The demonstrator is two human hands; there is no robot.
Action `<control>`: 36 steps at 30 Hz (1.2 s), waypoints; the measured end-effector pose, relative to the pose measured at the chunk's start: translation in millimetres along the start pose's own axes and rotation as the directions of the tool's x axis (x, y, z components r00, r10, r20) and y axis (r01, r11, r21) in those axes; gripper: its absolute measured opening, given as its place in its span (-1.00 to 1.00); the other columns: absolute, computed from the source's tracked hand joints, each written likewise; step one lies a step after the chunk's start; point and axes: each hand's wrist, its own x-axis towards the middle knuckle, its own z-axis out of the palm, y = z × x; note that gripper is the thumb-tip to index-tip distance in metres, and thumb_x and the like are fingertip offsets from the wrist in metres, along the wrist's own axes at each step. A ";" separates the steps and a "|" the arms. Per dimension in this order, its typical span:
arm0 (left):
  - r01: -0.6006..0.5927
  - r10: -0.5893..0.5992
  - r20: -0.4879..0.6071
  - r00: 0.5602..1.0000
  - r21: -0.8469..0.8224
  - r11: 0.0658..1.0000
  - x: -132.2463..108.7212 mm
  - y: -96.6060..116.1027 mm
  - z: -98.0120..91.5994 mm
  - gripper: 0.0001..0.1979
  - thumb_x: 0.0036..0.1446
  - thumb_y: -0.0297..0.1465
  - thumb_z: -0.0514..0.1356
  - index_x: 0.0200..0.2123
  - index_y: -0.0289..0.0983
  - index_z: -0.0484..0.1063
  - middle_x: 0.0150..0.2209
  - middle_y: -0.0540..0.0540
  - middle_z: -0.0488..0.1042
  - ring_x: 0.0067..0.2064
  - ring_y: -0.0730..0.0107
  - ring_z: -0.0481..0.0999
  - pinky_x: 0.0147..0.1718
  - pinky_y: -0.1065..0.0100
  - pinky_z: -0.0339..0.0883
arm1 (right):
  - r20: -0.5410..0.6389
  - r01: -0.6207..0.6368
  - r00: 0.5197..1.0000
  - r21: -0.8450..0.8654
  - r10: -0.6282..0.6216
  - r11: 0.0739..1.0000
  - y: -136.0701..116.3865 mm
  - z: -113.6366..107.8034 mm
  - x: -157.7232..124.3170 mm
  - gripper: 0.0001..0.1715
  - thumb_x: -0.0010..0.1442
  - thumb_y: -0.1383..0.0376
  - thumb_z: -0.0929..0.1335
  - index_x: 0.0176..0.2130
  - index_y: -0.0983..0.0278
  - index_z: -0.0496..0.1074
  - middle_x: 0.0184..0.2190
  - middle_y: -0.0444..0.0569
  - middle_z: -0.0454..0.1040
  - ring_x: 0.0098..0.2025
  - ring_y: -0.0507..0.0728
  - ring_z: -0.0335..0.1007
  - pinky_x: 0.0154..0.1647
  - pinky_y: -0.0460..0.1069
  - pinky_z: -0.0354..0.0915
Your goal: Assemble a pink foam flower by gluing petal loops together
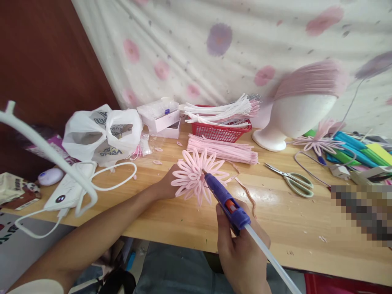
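My left hand (167,187) holds a pink looped flower (196,174) made of fuzzy wire, gripping it from behind above the wooden table (290,220). My right hand (241,249) grips a blue glue gun (228,203) with a white glue stick trailing out of its back. The gun's nozzle touches the middle of the flower. A bundle of pink fuzzy wires (222,149) lies just behind the flower.
A red basket (222,130) of white wires, white boxes (161,116) and a plastic bag (101,132) stand at the back. Scissors (292,179), a white foam head (294,118) topped with pink wires, another pink flower (320,141) and coloured sheets (357,151) lie right. White cables (76,183) lie left.
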 end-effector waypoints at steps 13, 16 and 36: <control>-0.024 0.025 -0.027 0.999 0.036 0.999 -0.8 2.5 -3.1 -0.54 0.30 -0.24 0.03 -0.02 -0.41 0.59 0.00 -0.30 0.65 0.09 0.15 0.60 0.15 0.22 0.43 | -0.009 -0.007 1.000 0.002 0.007 1.000 1.1 0.1 3.3 -0.87 0.39 0.23 0.34 -0.13 0.24 0.43 -0.42 -0.09 0.56 -0.53 0.07 0.51 -0.53 -0.10 0.30; -0.045 0.046 -0.032 0.998 0.020 0.999 -1.8 2.7 -3.6 -0.54 0.32 -0.22 0.02 -0.07 -0.41 0.61 -0.05 -0.31 0.67 0.04 0.13 0.62 0.13 0.19 0.45 | 0.009 -0.008 1.000 -0.008 0.008 1.000 1.6 -2.6 -0.6 -0.88 0.40 0.23 0.32 -0.14 0.23 0.42 -0.43 -0.11 0.54 -0.52 0.06 0.51 -0.52 -0.10 0.30; -0.138 0.139 -0.111 0.984 0.016 0.990 -1.8 0.6 -2.0 -0.57 0.37 -0.27 0.00 0.00 -0.34 0.61 -0.09 -0.25 0.68 -0.07 0.14 0.68 0.01 0.19 0.55 | -0.022 -0.028 0.999 0.000 0.028 1.000 6.9 -0.6 -6.2 -0.85 0.40 0.20 0.32 -0.15 0.22 0.44 -0.42 -0.11 0.55 -0.47 0.07 0.53 -0.49 -0.11 0.31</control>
